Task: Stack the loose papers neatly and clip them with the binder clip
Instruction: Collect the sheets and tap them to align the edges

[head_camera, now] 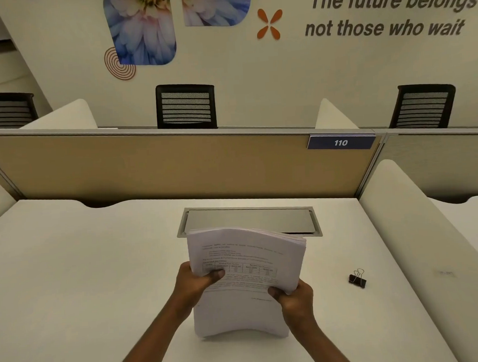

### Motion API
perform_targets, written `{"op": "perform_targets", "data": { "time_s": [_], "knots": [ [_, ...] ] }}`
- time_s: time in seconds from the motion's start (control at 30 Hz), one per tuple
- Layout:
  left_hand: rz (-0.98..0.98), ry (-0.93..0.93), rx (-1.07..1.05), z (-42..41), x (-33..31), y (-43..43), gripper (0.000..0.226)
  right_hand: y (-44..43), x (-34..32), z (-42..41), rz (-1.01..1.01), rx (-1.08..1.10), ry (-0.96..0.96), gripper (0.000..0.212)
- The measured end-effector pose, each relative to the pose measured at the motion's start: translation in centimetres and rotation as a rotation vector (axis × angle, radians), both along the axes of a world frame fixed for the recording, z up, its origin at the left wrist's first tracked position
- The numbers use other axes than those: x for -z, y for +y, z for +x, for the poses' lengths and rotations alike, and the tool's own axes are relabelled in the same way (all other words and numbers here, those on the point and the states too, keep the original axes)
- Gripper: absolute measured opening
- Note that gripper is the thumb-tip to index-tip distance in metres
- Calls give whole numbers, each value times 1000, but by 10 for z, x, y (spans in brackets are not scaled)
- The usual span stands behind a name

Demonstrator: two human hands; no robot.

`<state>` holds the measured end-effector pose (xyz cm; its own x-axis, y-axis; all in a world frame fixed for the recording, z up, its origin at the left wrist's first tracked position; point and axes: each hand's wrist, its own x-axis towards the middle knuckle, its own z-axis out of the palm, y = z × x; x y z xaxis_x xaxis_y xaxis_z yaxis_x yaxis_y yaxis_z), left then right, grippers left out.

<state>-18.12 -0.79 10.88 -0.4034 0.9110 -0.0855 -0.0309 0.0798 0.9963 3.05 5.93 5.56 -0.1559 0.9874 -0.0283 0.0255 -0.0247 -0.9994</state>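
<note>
The papers (245, 253) are thin, matt white sheets. The bench (84, 274) is smooth, matt white; its cable hatch (248, 222) looks like brushed metal, dully shiny. The binder clip (357, 280) has a black body and bright wire handles. The partition (175, 168) looks cloth-covered, tan.

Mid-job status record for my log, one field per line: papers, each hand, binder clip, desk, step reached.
papers: one stack, held upright and bowed, lower edge apparently resting on the desk, top edges uneven
left hand: grips the stack's left edge, thumb on the front sheet
right hand: grips the right edge
binder clip: lies on the desk, right of the stack, untouched
desk: white, cable hatch behind the stack
step: not yet clipped
</note>
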Motion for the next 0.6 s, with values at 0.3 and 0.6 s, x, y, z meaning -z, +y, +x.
{"op": "perform_targets", "data": {
  "time_s": [0.3,0.6],
  "knots": [
    [61,-77,11,-5,10,3,73,1,0,3,-4,-11,-70,34],
    [76,-122,187,-17,4,8,49,4,-1,4,-18,-26,-88,36]
  ]
}}
